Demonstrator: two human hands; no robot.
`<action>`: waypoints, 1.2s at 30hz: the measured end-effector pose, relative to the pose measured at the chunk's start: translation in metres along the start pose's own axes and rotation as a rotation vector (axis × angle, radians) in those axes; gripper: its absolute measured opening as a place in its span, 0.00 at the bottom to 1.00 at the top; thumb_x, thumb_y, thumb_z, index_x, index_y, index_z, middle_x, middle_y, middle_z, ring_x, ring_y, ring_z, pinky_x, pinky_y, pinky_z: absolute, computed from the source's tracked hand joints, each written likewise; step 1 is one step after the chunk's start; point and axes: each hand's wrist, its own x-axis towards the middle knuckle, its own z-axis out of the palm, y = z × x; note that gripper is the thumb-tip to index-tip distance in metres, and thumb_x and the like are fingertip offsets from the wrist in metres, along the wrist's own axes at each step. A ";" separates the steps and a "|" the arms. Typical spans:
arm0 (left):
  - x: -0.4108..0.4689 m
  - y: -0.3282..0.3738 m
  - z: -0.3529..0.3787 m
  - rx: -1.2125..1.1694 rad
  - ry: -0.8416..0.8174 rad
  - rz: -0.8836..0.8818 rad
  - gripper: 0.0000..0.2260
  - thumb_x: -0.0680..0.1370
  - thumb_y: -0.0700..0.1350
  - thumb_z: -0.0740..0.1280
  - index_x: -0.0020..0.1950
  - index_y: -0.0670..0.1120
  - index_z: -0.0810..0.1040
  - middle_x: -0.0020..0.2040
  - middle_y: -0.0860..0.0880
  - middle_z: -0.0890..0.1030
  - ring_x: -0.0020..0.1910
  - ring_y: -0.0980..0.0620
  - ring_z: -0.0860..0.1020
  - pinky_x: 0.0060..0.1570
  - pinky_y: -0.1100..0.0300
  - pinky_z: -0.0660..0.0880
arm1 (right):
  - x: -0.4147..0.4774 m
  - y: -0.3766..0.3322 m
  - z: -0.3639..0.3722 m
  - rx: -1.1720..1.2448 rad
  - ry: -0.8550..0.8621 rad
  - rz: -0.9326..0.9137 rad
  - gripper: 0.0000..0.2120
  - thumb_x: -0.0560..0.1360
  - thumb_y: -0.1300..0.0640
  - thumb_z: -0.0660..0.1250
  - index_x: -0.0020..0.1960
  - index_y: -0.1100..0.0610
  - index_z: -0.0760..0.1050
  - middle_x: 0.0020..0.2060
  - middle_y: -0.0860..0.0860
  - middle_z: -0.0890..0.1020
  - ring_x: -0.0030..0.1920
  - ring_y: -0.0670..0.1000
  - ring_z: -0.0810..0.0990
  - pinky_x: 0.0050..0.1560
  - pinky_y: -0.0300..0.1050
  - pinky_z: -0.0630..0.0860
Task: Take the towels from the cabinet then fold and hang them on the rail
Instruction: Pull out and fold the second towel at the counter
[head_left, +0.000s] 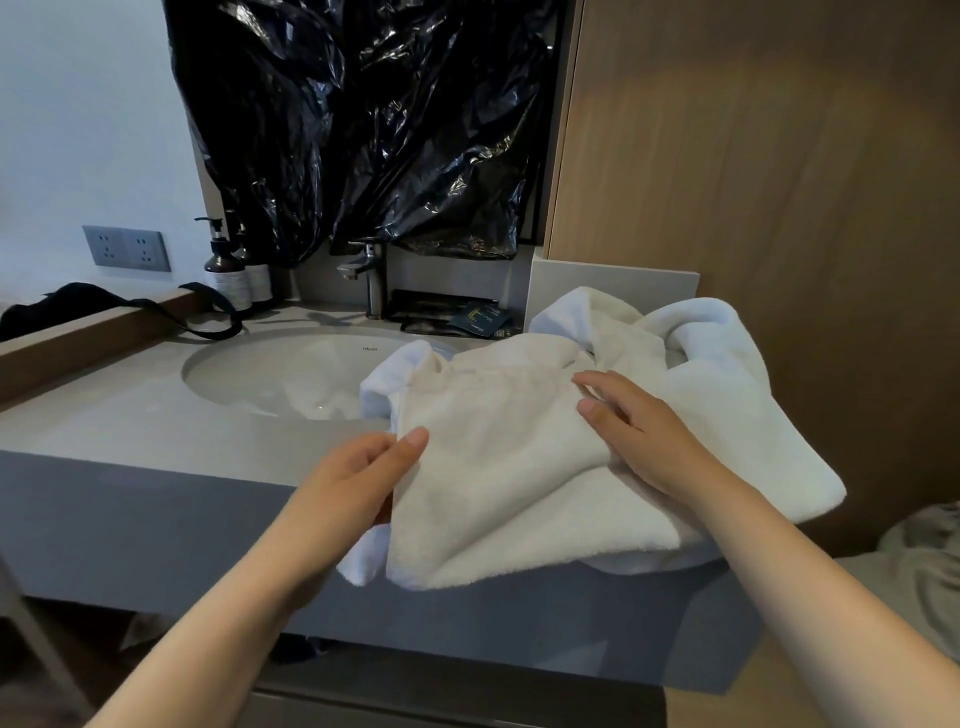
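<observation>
Lying heaped on the surface (104, 415) right of the sink (291, 374), overhanging its near edge: beige towel (493, 493) atop white towel (727, 389), left hand (358, 483) pinching its left edge, right hand (634, 431) resting open on it, apparently steadying it for folding.

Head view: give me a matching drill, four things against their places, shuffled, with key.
Things:
1 cream towel
2 faucet
3 pump bottles
4 black plastic sheet

Places:
A hangs on the wall above the basin
B on the countertop, at the basin's right edge
C stands behind the basin
D back corner, left of the faucet

Pairs: 1-B, 2-C, 3-D, 4-A
</observation>
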 end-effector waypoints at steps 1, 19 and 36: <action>0.006 0.006 0.005 -0.021 0.020 -0.006 0.28 0.76 0.62 0.62 0.56 0.37 0.78 0.51 0.40 0.83 0.53 0.39 0.81 0.59 0.41 0.76 | 0.002 -0.004 0.001 -0.014 -0.009 -0.024 0.19 0.81 0.41 0.56 0.71 0.41 0.66 0.70 0.38 0.69 0.70 0.44 0.67 0.69 0.43 0.63; 0.047 -0.001 -0.002 0.077 0.287 0.086 0.24 0.77 0.51 0.67 0.40 0.29 0.72 0.33 0.35 0.73 0.34 0.45 0.70 0.40 0.54 0.67 | 0.030 -0.017 -0.005 -0.058 0.154 -0.120 0.07 0.80 0.52 0.64 0.45 0.52 0.72 0.40 0.48 0.78 0.43 0.54 0.75 0.48 0.54 0.74; 0.079 0.011 -0.009 -0.158 0.360 0.102 0.25 0.78 0.51 0.66 0.46 0.26 0.74 0.38 0.30 0.75 0.36 0.43 0.71 0.41 0.50 0.68 | 0.040 0.001 0.016 -0.041 0.209 -0.181 0.11 0.84 0.53 0.55 0.56 0.45 0.76 0.53 0.38 0.77 0.57 0.42 0.72 0.72 0.53 0.61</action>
